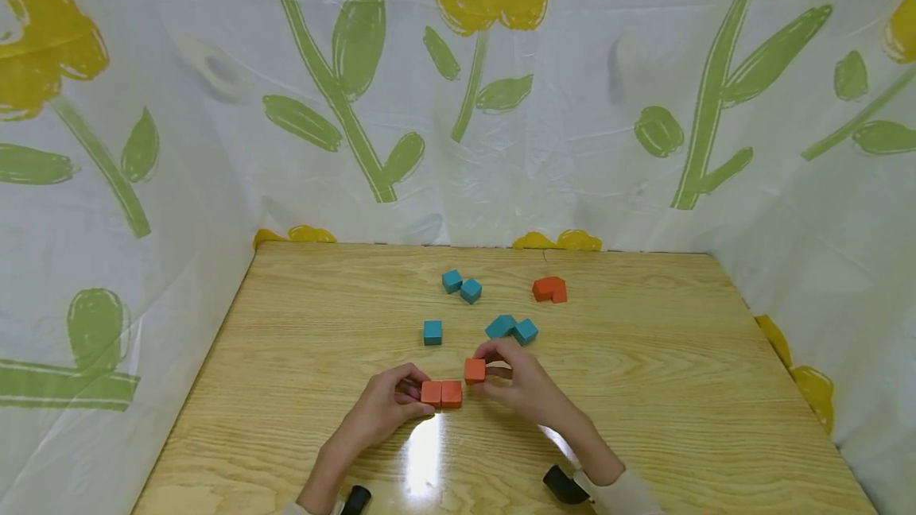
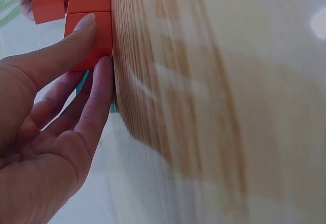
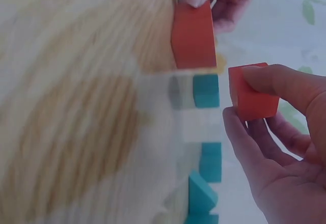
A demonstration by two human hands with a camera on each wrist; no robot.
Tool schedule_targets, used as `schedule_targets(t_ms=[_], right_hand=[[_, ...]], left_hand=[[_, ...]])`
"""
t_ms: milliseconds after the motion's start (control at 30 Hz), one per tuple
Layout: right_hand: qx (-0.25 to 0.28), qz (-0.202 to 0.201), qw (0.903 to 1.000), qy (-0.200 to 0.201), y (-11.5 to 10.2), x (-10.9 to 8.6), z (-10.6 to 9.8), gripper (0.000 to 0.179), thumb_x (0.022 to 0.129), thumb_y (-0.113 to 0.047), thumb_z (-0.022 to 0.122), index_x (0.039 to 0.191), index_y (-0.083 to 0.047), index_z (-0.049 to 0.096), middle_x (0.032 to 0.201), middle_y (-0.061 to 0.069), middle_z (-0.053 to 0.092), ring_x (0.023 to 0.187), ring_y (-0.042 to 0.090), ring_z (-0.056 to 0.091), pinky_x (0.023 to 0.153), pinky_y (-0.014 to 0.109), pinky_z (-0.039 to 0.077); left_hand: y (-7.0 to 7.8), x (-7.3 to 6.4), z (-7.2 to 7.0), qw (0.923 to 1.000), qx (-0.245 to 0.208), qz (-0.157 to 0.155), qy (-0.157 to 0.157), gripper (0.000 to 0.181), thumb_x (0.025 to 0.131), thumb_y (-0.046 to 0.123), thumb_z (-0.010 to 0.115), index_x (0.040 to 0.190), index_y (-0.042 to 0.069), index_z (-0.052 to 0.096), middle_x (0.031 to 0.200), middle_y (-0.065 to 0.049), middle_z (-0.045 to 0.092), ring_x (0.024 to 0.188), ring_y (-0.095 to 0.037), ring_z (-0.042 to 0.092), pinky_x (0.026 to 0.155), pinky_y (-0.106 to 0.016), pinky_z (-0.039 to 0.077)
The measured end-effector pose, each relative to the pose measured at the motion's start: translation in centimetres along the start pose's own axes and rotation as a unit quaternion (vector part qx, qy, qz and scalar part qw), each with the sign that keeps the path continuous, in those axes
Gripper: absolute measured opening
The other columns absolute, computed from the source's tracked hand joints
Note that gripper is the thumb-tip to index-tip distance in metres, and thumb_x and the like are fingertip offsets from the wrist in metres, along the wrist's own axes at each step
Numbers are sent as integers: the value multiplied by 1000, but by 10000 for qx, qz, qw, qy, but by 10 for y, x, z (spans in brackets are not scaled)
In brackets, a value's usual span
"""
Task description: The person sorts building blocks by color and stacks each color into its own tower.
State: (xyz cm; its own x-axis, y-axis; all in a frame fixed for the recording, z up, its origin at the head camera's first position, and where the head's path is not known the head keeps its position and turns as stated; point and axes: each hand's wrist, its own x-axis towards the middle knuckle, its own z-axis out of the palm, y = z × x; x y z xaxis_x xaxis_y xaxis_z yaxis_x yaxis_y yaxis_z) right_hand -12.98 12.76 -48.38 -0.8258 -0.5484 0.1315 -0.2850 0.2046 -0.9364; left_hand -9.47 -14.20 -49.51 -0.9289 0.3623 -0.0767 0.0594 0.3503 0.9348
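Observation:
Two red cubes stand side by side on the wooden table, their faces touching. My left hand [image 1: 382,408] pinches the left red cube [image 1: 431,393] between thumb and fingers; in the left wrist view its thumb lies across that cube. The right red cube [image 1: 452,393] is the one nearer my other hand. Just right of this pair and slightly farther back, my right hand [image 1: 518,376] holds a third red cube [image 1: 475,369] by thumb and fingertips. The right wrist view shows this held cube [image 3: 257,99] raised off the table and apart from the pair.
Beyond the hands lie a lone blue cube [image 1: 432,332], a blue wedge-like block [image 1: 500,326] beside another blue cube [image 1: 525,331], and two more blue cubes [image 1: 471,290] farther back. Red blocks [image 1: 549,289] sit clustered at the back right. A flowered cloth [image 1: 458,181] surrounds the table.

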Motion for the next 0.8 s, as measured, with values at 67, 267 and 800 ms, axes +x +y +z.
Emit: schedule_targets(t_ms=[67, 267, 800], right_hand=[[104, 4, 9999, -62, 0, 1, 5, 35, 89, 3, 78, 118, -4, 59, 117, 10, 62, 113, 26, 63, 97, 32, 55], [190, -112, 9995, -231, 3, 4, 17, 34, 91, -2, 78, 118, -6, 59, 117, 9, 63, 111, 25, 64, 98, 33, 55], [-451, -451, 9974, -346, -1, 11, 37, 33, 91, -7, 79, 118, -10, 61, 113, 0, 65, 106, 17, 67, 97, 35, 56]], left_hand=[[0, 0, 0, 10000, -5, -29, -6, 26, 87, 3, 81, 110, 1, 67, 106, -10, 67, 94, -23, 65, 79, -25, 59], [0, 1, 0, 10000, -8, -18, -22, 26, 88, 3, 81, 110, 1, 67, 107, -10, 67, 95, -24, 65, 80, -25, 59], [3, 1, 0, 10000, -54, 45, -15, 24, 88, 0, 80, 108, 1, 68, 105, -9, 67, 94, -25, 67, 80, -24, 59]])
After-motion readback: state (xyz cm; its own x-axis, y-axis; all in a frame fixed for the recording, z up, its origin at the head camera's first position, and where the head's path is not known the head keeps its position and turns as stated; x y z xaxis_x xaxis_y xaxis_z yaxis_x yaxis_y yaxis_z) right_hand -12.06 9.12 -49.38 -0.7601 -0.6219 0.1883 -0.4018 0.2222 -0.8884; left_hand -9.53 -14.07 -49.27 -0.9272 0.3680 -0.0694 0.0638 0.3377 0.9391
